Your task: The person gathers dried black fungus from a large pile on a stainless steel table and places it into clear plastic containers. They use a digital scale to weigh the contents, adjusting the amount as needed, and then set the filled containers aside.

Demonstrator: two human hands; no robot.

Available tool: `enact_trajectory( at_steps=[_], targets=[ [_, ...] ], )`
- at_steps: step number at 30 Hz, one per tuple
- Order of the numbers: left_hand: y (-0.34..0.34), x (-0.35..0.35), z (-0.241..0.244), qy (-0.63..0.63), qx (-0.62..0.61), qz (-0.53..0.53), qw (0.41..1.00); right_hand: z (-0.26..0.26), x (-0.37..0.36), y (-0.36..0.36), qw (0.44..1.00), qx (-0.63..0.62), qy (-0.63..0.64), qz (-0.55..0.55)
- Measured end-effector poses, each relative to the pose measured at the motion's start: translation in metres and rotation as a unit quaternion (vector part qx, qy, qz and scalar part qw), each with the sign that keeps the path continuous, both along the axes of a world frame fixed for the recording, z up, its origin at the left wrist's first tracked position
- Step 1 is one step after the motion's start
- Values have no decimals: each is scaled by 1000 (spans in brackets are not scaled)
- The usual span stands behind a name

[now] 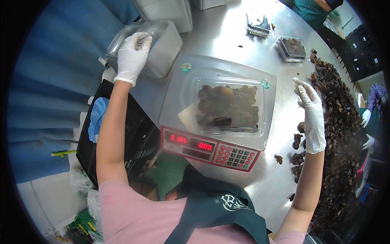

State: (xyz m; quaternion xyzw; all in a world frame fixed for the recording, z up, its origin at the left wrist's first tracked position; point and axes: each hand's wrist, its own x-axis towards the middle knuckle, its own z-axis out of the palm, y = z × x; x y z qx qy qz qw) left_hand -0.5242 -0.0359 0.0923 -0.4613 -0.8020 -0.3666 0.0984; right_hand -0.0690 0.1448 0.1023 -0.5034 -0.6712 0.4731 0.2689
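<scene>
My left hand (134,56), in a white glove, is raised over the near edge of a stack of clear plastic containers (166,45); whether its curled fingertips touch or pinch one cannot be told. My right hand (309,103), gloved too, is held beside the pile of dark wood ear mushrooms (338,122), its fingers partly bent and nothing plainly in them. Between my hands, a clear plastic clamshell box (228,105) of dark mushrooms lies on the steel platform of a digital scale (210,149), whose red display is lit. The box looks closed and partly fogged.
Two more clamshell boxes (291,48) stand at the back right. Loose mushroom pieces (297,141) lie on the steel table (213,33). Black crates (134,122) are at the left, by a blue curtain (45,100). Other people are at the right and top right.
</scene>
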Motion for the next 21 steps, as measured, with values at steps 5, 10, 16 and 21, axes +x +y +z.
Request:
enact_trajectory(
  at_steps=[5, 10, 16, 21],
  targets=[
    [-7, 29, 24, -65, 47, -25, 996, -2, 5, -6, 1000, -12, -8, 2],
    [-10, 27, 41, -14, -10, -28, 999, -9, -6, -10, 999, -29, 12, 38],
    [14, 23, 25, 81, -136, 17, 987, -6, -54, -16, 991, -31, 8, 130],
    [10, 81, 34, -3, -52, -132, 990, -17, -68, -18, 983, -68, 48, 163]
  ],
)
